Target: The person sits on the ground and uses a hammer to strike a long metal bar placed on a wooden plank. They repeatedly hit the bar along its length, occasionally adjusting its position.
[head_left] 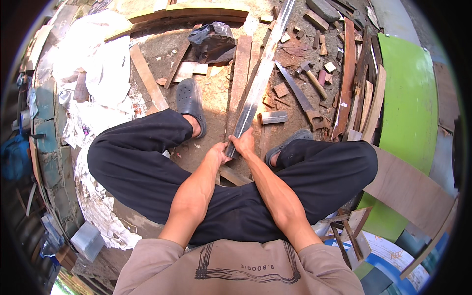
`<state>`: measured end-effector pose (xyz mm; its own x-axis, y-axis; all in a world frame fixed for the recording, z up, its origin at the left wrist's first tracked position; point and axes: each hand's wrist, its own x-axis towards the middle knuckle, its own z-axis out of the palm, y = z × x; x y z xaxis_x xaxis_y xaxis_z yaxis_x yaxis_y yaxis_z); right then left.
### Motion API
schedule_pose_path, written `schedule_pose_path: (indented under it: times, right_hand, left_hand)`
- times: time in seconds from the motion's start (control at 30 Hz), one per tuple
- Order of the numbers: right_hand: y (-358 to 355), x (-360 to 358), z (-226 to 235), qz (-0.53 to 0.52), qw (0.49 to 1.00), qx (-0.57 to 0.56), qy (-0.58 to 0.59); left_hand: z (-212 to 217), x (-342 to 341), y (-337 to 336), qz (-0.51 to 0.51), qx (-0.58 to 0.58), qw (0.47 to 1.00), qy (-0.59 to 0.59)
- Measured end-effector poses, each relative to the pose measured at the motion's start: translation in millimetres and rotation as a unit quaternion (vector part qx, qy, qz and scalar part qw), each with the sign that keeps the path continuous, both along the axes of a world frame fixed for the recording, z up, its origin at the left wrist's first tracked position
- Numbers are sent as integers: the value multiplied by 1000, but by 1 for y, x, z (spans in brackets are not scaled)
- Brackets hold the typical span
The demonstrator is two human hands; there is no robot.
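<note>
Long, straight, shiny-faced bar (252, 101), near end in the clasp of left grip (221, 152) and right grip (244, 143).

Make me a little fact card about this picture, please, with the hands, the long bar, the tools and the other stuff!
Left hand: gripping the near end of the long bar
Right hand: gripping the same end, close to the left hand
Long bar: shiny on top, reaching away to the picture's top edge
Tools: handsaw and hammer, lying right of the bar near wood scraps
Shoes: dark grey clogs
Plastic bag: dark, crumpled, left of the bar
Right side: bright green panel
</note>
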<state>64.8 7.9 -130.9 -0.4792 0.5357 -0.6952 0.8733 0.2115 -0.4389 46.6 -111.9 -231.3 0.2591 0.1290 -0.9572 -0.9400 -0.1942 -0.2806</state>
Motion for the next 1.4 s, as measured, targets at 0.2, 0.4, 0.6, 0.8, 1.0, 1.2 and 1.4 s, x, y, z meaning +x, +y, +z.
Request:
schedule_pose_path:
  times: [0.2,0.4,0.6,0.8,1.0,1.2,1.4]
  right_hand:
    - [2,3,-6,12,999,13,42]
    - [4,3,-7,8,1000,-3,19]
    - [6,2,-9,35,999,-2,9]
    - [24,-3,-5,81,996,-18,-30]
    - [77,-2,-18,177,958,-214,74]
    - [137,5,-29,158,979,-130,-22]
    - [206,5,-23,69,994,-36,-72]
  left_hand:
    - [18,-8,5,-2,7,1000,-21]
    - [27,-10,9,-8,-8,1000,-23]
    - [31,-12,12,-254,-26,960,116]
    - [82,-66,48,-492,-183,772,360]
    - [108,-102,121,-559,-172,632,508]
    - [93,-118,180,-600,-144,597,513]
    - [71,-128,204,-577,-216,548,567]
